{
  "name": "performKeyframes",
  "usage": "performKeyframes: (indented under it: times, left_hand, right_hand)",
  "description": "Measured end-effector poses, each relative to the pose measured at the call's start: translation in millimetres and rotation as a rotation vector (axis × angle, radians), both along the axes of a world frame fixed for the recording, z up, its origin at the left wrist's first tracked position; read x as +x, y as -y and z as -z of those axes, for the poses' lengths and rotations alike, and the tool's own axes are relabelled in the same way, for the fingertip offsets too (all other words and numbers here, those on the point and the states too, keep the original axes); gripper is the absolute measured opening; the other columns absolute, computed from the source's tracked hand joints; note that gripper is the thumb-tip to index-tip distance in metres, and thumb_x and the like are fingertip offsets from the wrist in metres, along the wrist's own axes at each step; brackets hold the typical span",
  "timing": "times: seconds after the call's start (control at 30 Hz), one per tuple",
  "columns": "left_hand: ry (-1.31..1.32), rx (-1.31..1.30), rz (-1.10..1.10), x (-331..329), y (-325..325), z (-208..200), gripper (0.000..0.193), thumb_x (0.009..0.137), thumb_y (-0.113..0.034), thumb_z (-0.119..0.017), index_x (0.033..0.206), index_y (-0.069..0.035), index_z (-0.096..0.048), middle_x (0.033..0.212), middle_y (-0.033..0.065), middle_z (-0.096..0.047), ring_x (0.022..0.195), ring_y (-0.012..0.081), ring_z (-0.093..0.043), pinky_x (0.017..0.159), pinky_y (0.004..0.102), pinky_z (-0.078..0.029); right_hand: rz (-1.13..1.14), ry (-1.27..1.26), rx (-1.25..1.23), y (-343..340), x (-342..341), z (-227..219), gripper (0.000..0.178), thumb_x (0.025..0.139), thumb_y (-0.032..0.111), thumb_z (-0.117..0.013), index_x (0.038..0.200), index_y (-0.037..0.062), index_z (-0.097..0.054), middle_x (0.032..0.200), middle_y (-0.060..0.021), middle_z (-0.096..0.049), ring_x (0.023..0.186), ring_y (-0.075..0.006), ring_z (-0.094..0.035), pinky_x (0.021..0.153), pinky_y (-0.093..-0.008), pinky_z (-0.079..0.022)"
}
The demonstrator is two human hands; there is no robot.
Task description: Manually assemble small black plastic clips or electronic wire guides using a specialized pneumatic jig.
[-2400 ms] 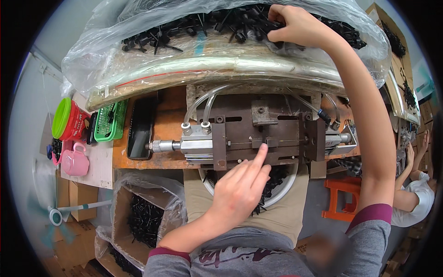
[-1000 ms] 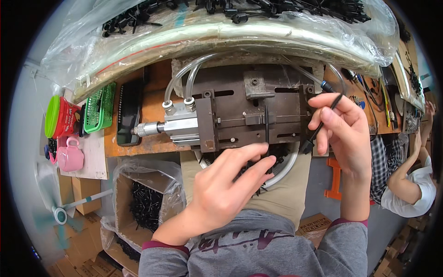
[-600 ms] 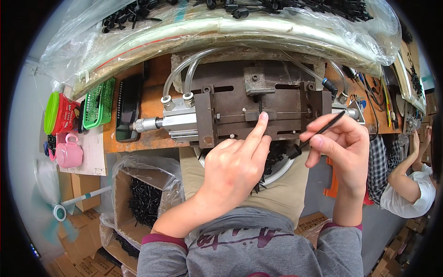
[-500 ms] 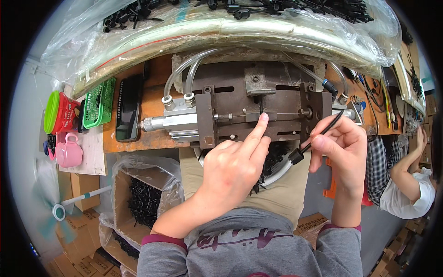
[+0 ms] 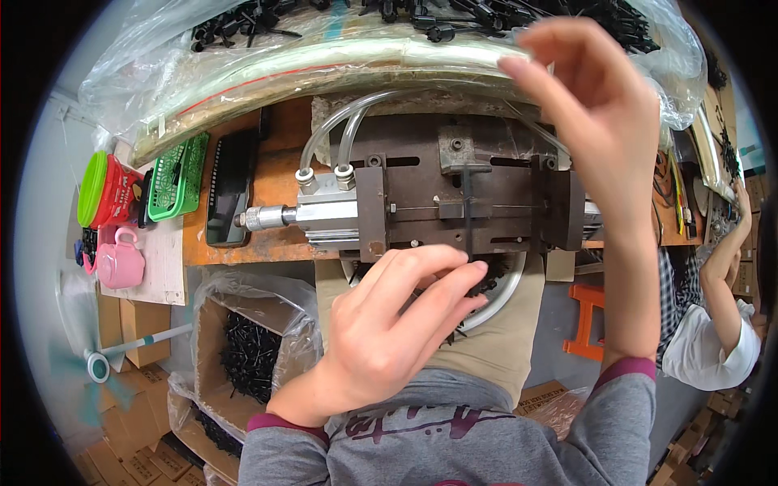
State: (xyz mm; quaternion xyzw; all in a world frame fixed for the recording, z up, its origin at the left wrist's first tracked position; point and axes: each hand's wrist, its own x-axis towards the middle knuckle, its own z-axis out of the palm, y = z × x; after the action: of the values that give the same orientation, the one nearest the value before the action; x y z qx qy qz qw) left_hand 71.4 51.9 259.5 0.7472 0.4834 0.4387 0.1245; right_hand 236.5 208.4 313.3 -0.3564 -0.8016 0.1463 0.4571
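Head view: at centre, the left hand (image 5: 377,332) has its fingers nearly together on a black stemmed part (image 5: 468,212) lying across the metal fixture (image 5: 413,182). Upper right, the right hand (image 5: 612,121) is blurred, fingers parted, apparently empty. Lower left, a plastic-lined cardboard box (image 5: 208,356) holds black parts (image 5: 250,356); a white-rimmed basin (image 5: 511,287) below the fixture holds more.

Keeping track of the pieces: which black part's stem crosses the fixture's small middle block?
The black part held in the left hand: its stem alone crosses the block; the others on the clear plastic and in the lower-left box lie heaped.
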Motion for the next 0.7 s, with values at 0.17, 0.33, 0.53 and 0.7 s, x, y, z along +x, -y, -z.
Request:
performKeyframes:
  times: [0.17,0.33,0.53,0.7]
  left_hand:
    - [-0.201,0.021,-0.043,15.0,-5.6,31.3,0.029,0.072,-0.006,-0.081,0.098,0.0,-0.071,0.131,0.0182,-0.063,0.092,0.0263,-0.069,0.075,0.0332,-0.058]
    - [-0.334,0.061,-0.087,26.1,-9.7,44.5,0.026,0.075,-0.011,-0.079,0.097,0.0,-0.07,0.129,0.0179,-0.065,0.081,0.023,-0.07,0.072,0.0319,-0.057]
    - [-0.353,0.037,-0.08,22.9,-17.2,38.3,0.025,0.074,-0.012,-0.08,0.094,-0.002,-0.07,0.13,0.0155,-0.066,0.071,0.0184,-0.068,0.066,0.0287,-0.055]
    - [-0.374,0.024,-0.107,21.6,-15.9,43.2,0.025,0.074,-0.012,-0.08,0.094,-0.003,-0.07,0.13,0.0151,-0.066,0.066,0.0169,-0.067,0.062,0.027,-0.054]
  right_hand:
    - [0.138,0.556,0.628,-81.8,-22.4,-19.1,0.015,0.081,0.013,-0.075,0.084,-0.0005,-0.069,0.079,-0.0105,-0.069,0.068,-0.0207,-0.062,0.059,-0.0317,-0.048]
    - [0.18,1.081,0.399,-104.9,-48.5,-45.4,0.017,0.07,0.011,-0.073,0.079,-0.0036,-0.07,0.085,-0.0213,-0.071,0.084,-0.0371,-0.069,0.071,-0.0456,-0.057]
    - [0.264,1.102,0.062,-107.6,-47.9,-55.9,0.032,0.069,0.015,-0.073,0.092,-0.007,-0.072,0.089,-0.0247,-0.071,0.094,-0.0369,-0.069,0.085,-0.0422,-0.056]
    - [0.096,1.062,-0.155,-84.9,-38.9,-82.3,0.029,0.071,0.016,-0.076,0.088,-0.0065,-0.071,0.08,-0.0223,-0.07,0.08,-0.0361,-0.068,0.075,-0.0442,-0.053]
